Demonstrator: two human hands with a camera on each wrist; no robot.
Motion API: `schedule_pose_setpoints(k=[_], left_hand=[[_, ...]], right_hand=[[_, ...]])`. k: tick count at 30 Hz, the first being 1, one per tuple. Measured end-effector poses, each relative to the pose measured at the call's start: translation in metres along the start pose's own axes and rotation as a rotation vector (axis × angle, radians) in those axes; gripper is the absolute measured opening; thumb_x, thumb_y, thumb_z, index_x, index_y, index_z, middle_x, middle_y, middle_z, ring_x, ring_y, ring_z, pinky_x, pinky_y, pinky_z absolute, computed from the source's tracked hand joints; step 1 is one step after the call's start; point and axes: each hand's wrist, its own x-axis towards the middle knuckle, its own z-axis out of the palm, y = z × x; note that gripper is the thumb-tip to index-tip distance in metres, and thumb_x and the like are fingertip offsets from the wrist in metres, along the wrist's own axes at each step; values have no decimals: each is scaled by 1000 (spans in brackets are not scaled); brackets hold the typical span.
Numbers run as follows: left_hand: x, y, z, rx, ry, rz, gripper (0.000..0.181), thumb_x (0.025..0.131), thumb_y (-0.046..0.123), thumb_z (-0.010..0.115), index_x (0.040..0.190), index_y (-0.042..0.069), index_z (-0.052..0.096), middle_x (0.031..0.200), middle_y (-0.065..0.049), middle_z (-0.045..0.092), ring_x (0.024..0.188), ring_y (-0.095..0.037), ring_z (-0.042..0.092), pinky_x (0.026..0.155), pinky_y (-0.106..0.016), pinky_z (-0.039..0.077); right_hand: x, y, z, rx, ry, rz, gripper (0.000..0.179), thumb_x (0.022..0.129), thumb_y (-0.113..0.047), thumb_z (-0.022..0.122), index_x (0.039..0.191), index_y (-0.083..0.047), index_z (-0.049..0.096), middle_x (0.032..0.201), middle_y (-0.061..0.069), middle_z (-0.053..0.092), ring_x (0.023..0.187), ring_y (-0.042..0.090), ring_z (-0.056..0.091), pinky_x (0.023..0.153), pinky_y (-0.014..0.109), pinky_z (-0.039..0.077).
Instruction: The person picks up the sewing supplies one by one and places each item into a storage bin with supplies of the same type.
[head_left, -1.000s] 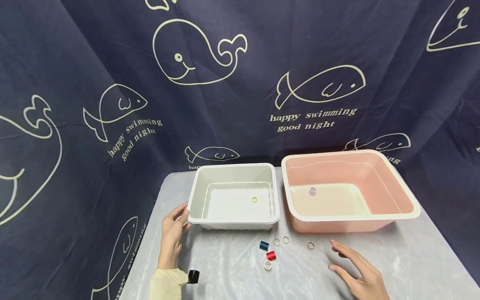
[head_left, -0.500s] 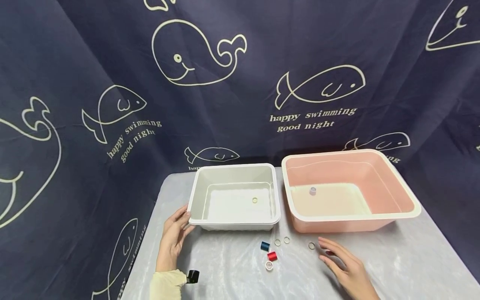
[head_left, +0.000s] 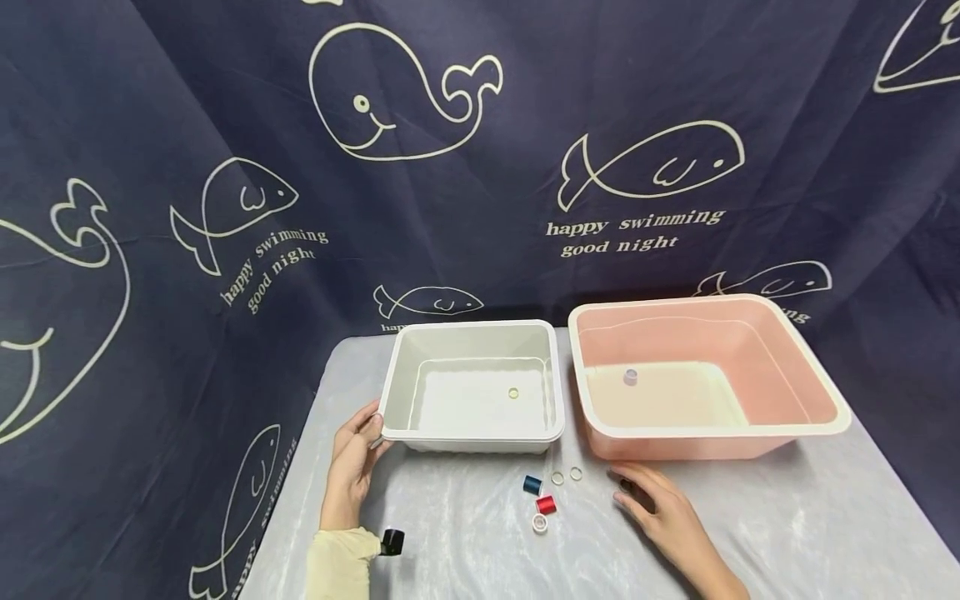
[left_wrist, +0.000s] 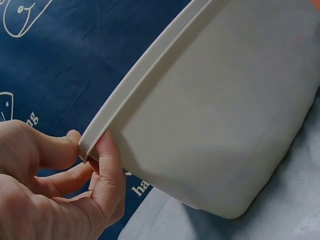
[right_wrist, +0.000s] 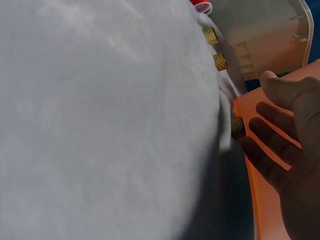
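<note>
At the left, my left hand (head_left: 351,471) pinches the near left corner rim of the white basin (head_left: 472,444); thumb and fingers grip its lip (left_wrist: 107,112) in the left wrist view. My right hand (head_left: 667,517) reaches low over the table before the pink basin (head_left: 697,450), fingers spread and slightly bent. A gold dimpled thimble (right_wrist: 238,128) stands just off its fingertips in the right wrist view, apart from them; in the head view the fingers partly hide it. Two more thimbles, one (head_left: 557,478) beside the other (head_left: 576,473), stand left of that hand.
Blue (head_left: 532,485), red (head_left: 546,504) and white (head_left: 539,523) thread spools lie in front of the white basin. That basin contains a small yellowish ring-like piece (head_left: 513,393). Inside the pink basin is a pale purple spool (head_left: 631,377). A dark curtain (head_left: 450,217) hangs behind.
My right hand has moved left and inward, from beside the rightmost thimble to around it. The left hand has kept its grip on the white basin's rim. The head view has shifted slightly.
</note>
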Motion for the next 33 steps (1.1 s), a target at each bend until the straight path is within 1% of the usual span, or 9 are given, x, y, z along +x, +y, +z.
schedule_pose_setpoints(k=[5,11,15,20,25,30,33], left_hand=[[1,0,1,5,2,6,45,109,3,46,153,-6,44,127,-8,63,106,-13,70,85,-23,61],[-2,0,3,30,18,11,45,109,4,45,153,-5,45,129,-9,62,107,-13,70,85,-23,61],[-3,1,3,26,26,14,45,109,4,45,153,-5,44,125,-6,63,104,-12,70,83,-23,60],[-3,0,4,34,24,11,45,109,5,46,153,-3,45,123,-3,64,104,-11,69,84,-23,60],[-4,-1,3,31,23,2,45,109,4,45,153,-5,45,121,-3,64,103,-11,69,83,-23,60],[-3,0,3,15,16,7,44,108,4,46,152,-5,45,118,-2,66,101,-11,70,84,-24,60],[-4,0,3,17,17,7,44,108,4,46,152,-5,46,118,-1,66,101,-11,70,85,-24,60]], right_hand=[[5,-1,7,1,-21,-4,49,73,-1,90,120,-10,76,117,3,77,110,13,68,105,-2,30],[9,-5,15,-20,-11,-7,49,73,-2,90,119,-13,77,117,4,78,108,28,70,106,-1,28],[10,-4,17,-28,-12,-17,49,75,-1,89,120,-11,76,118,7,77,109,31,70,107,-1,27],[7,-1,16,-45,-10,-10,47,75,2,88,119,-11,77,118,7,77,109,30,69,106,1,28],[4,4,13,-63,-1,0,46,73,7,87,115,-10,77,117,9,76,108,32,68,104,3,29],[4,9,12,-50,22,-51,48,69,20,79,111,-4,77,113,14,76,107,36,67,108,4,27],[4,12,11,-39,21,-70,50,69,23,74,110,-5,76,112,13,76,107,36,65,110,2,24]])
